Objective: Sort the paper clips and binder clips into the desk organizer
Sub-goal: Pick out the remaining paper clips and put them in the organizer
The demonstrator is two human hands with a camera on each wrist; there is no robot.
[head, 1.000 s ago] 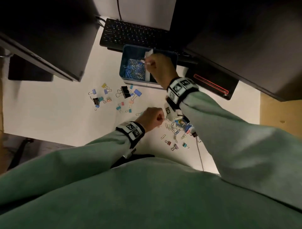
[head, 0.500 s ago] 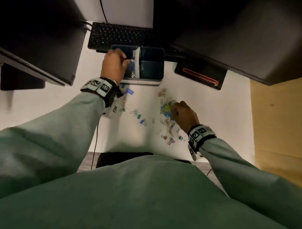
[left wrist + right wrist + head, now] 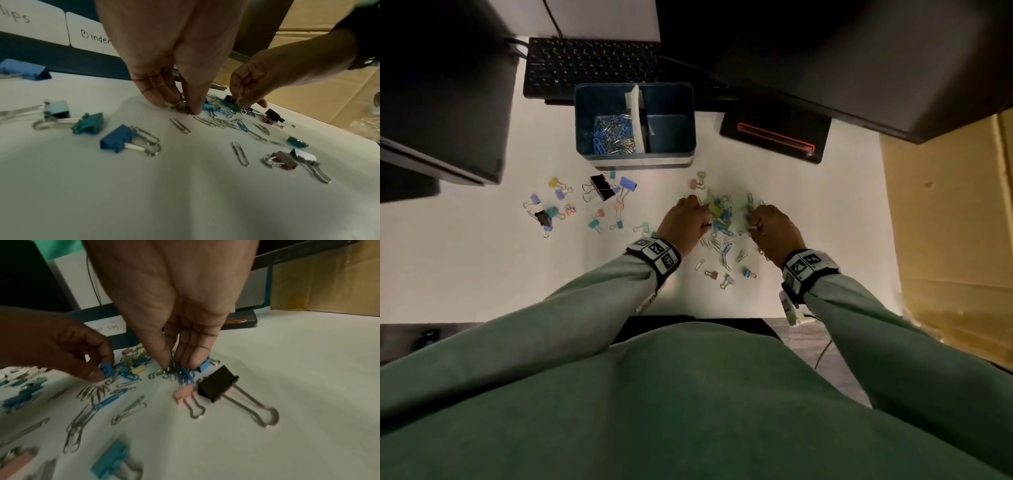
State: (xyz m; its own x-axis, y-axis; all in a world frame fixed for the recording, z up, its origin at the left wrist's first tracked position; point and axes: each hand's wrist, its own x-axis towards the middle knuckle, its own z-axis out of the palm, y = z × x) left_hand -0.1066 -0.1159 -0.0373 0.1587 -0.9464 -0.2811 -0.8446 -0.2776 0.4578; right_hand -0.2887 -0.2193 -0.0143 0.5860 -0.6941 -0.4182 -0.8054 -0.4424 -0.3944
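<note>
Pinching paper clips [image 3: 722, 219] mid-frame with both hands, left hand [image 3: 683, 224] and right hand [image 3: 774, 229]; desk organizer [image 3: 635, 156] above runs left-right.

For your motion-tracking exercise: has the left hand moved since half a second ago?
Yes. The left hand has left the desk organizer and come toward the person, down to the mixed clip pile.

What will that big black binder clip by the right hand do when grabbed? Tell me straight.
The black binder clip looks rigid and probably light. It rests on a flat side, so it is unlikely to roll. Its long wire handles probably swing, and one lies across a pink binder clip, which may drag along.
</note>
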